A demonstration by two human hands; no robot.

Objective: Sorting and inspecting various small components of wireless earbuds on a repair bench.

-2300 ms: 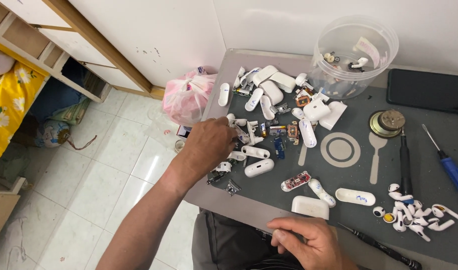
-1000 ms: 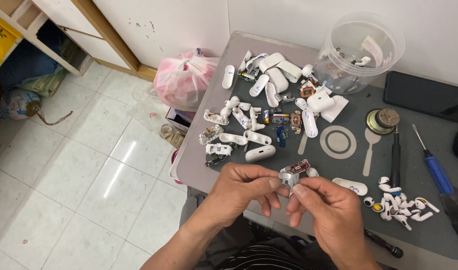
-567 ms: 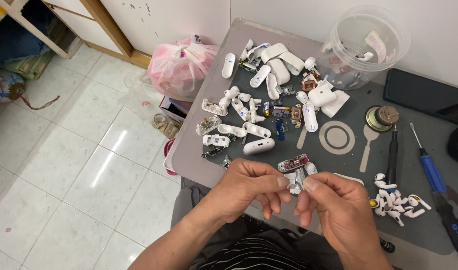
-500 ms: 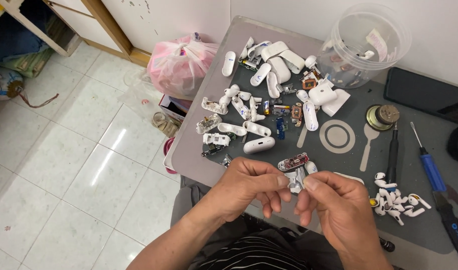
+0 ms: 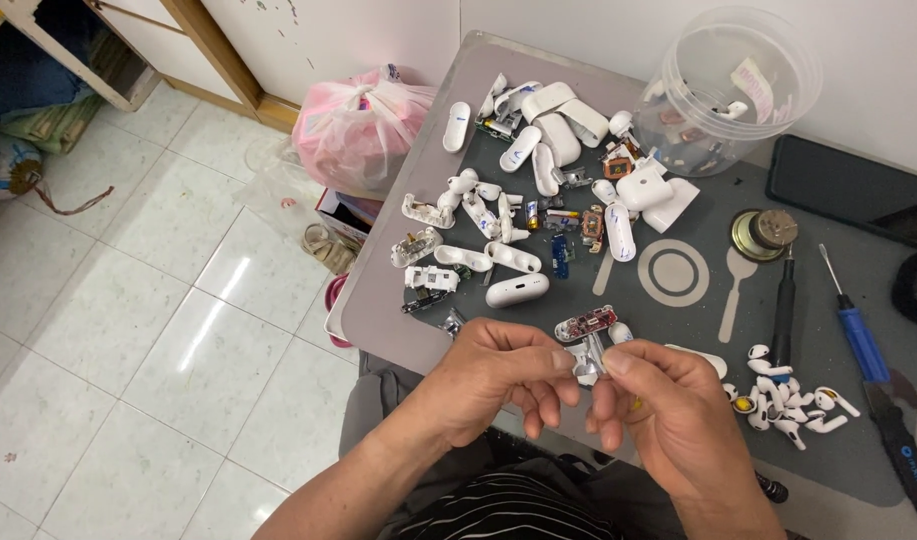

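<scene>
My left hand [image 5: 493, 385] and my right hand [image 5: 668, 415] meet above the near edge of the grey table [image 5: 378, 300]. Between their fingertips they pinch one small white and metal part [image 5: 586, 362]. Just beyond the fingers lies an opened case half with a red circuit board [image 5: 585, 323]. A closed white oval case [image 5: 517, 290] rests a little further left. Many white earbud case shells and inner parts [image 5: 538, 170] are scattered across the far left of the mat.
A clear plastic tub [image 5: 733, 90] stands at the back. A pile of white earbuds [image 5: 788, 400] lies right of my right hand. A black screwdriver [image 5: 783, 310], a blue screwdriver [image 5: 858, 335], a round metal tin [image 5: 763, 232] and a dark phone [image 5: 853, 190] sit right. A pink bag [image 5: 353, 130] is on the floor.
My left hand left the pile of parts and came back to meet my right hand. Both now pinch the small part near the table's front edge; the view has shifted slightly.
</scene>
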